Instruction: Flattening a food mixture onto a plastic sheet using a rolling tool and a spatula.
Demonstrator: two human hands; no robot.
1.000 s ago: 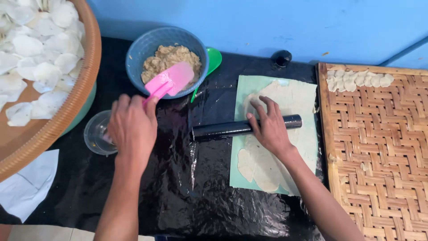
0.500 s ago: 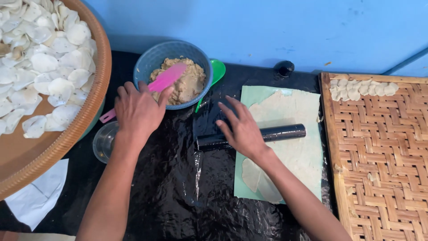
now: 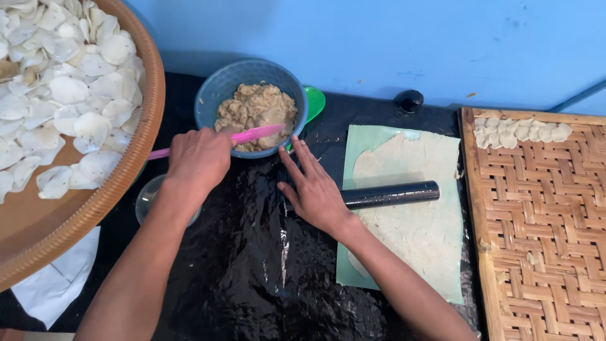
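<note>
My left hand [image 3: 197, 160] grips a pink spatula [image 3: 255, 134] whose blade rests on the brown mash in a blue bowl [image 3: 214, 95]. My right hand [image 3: 314, 187] lies flat with fingers spread on the left end of a black rolling pin [image 3: 391, 194]. The pin lies across a thin sheet of pale dough [image 3: 410, 208] spread on a green mat [image 3: 361, 142]. Both hands work over a black plastic-covered surface [image 3: 252, 271].
A big round woven tray [image 3: 95, 208] with several white dough discs fills the left. A square woven bamboo tray [image 3: 543, 221] at the right holds a row of discs at its top edge. A clear cup [image 3: 146, 199], a green lid [image 3: 314, 101] and a blue wall are nearby.
My left hand turned the pink spatula flat and lowered its blade into the blue bowl. My right hand slid left along the rolling pin to its end.
</note>
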